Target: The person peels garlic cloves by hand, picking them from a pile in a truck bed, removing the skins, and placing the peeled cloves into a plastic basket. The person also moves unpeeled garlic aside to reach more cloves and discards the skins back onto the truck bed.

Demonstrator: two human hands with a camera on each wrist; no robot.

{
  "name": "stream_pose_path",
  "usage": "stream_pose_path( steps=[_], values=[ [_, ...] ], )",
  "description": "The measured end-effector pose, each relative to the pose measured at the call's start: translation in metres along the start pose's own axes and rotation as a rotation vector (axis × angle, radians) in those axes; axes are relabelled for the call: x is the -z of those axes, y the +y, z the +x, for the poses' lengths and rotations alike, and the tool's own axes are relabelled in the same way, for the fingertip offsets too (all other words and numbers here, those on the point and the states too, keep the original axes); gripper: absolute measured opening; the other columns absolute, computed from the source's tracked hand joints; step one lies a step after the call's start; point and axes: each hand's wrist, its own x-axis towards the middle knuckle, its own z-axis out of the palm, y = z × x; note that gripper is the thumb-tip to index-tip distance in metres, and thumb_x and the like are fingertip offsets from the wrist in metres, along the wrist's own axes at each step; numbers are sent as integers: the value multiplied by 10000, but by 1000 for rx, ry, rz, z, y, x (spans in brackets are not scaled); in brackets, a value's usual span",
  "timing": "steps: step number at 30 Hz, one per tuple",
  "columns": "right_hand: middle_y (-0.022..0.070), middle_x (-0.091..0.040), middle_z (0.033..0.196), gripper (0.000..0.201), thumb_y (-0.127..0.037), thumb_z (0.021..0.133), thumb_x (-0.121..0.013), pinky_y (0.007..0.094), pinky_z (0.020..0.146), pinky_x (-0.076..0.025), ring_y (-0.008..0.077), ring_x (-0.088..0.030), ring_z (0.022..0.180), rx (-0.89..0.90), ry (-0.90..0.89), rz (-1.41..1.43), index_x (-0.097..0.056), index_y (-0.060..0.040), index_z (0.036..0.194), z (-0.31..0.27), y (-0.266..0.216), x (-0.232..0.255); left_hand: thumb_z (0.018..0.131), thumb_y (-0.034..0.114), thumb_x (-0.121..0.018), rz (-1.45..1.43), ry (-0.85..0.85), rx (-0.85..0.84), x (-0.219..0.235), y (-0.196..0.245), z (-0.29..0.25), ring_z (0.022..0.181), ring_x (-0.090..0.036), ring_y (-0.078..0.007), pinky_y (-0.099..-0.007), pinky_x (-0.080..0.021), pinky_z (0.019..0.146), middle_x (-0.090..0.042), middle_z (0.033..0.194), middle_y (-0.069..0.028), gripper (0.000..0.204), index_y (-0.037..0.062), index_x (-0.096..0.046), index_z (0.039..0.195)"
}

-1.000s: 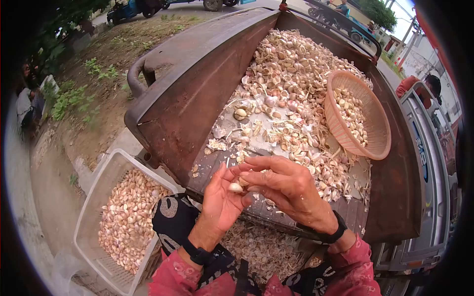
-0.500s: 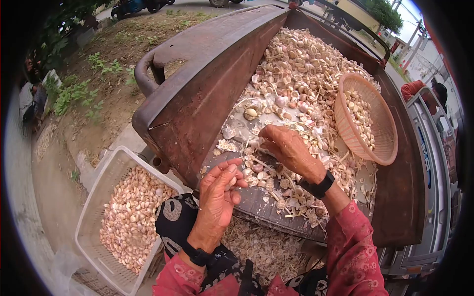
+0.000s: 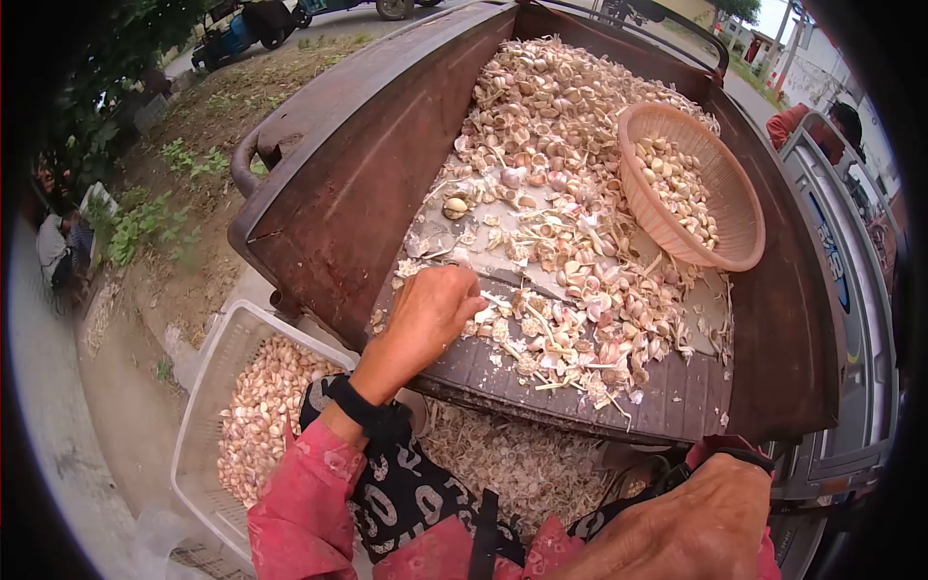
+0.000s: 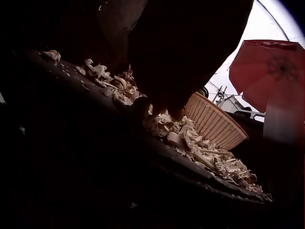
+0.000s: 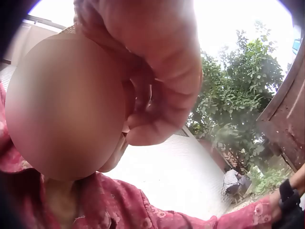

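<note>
In the head view the left hand [image 3: 420, 319] reaches down to the garlic skins [image 3: 541, 333] at the near left of the metal bed, back of the hand up. Its fingertips [image 4: 159, 112] touch the loose skins in the dark left wrist view; whether they pinch anything cannot be made out. The right hand [image 3: 686, 532] is raised close to the camera, away from the garlic. Seen in the right wrist view, the right hand's fingers [image 5: 167, 86] curl beside the person's head, with nothing visible in them. A peach basket [image 3: 739, 198] of peeled cloves leans on the heap.
A white crate [image 3: 198, 416] of cloves stands below the bed at left. Rusty side walls [image 3: 348, 184] flank the bed. More skins [image 3: 512, 459] lie beneath its front edge. At right is a grey vehicle [image 3: 851, 358]; people are in the background.
The right hand has left the garlic and come up towards the head, close to the camera. The left hand has moved from above the front edge onto the skins, its palm now turned down.
</note>
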Motion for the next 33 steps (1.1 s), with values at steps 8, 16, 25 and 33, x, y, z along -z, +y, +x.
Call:
stream_pose_path(
  steps=[8,16,25,33],
  values=[
    [172,-653,876,159,20,902,-644,322,588,-540,237,-666,746,185,192,56,-690,108,1026,-20,-14,-20,812,204,-739,450,-348,65,-18,11,22,840,-672,-426,-478,-543,737,-660,835,-254,263,-51,-675,830],
    [185,-625,1012,221,-77,987,-566,345,749,-505,274,-640,914,-387,-40,350,-630,85,1122,-25,-40,29,752,247,-795,517,-369,23,-22,11,22,841,-680,-410,-470,-537,748,-677,862,-246,303,-38,-700,797],
    [119,-678,1084,299,-121,998,-584,256,742,-568,129,-667,858,-737,569,199,-579,22,1261,-94,30,61,807,279,-753,409,-430,174,-18,7,32,904,-685,-410,-471,-540,774,-688,922,-259,310,-22,-729,880],
    [175,-662,1089,264,-102,983,-588,319,742,-593,201,-686,880,-727,665,148,-557,30,1210,-108,32,70,842,233,-698,525,-346,32,-26,9,24,816,-675,-427,-495,-529,720,-665,816,-276,288,-52,-678,801]
  ],
)
